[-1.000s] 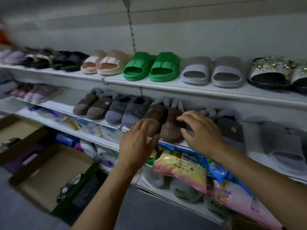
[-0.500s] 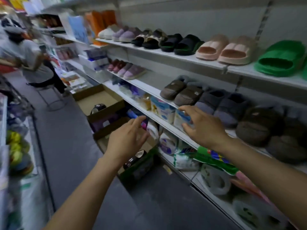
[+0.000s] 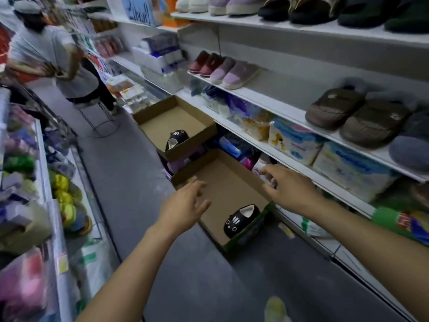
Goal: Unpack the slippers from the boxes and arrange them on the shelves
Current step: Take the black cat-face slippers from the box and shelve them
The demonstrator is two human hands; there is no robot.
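My left hand reaches forward, palm down, over the near cardboard box, with fingers straight, spread and holding nothing. My right hand extends over the box's right rim, fingers loosely parted and also empty. One glossy black slipper with a white cat face lies in the box's near corner. A matching second slipper lies in the far box. Quilted brown slippers sit on the white shelf.
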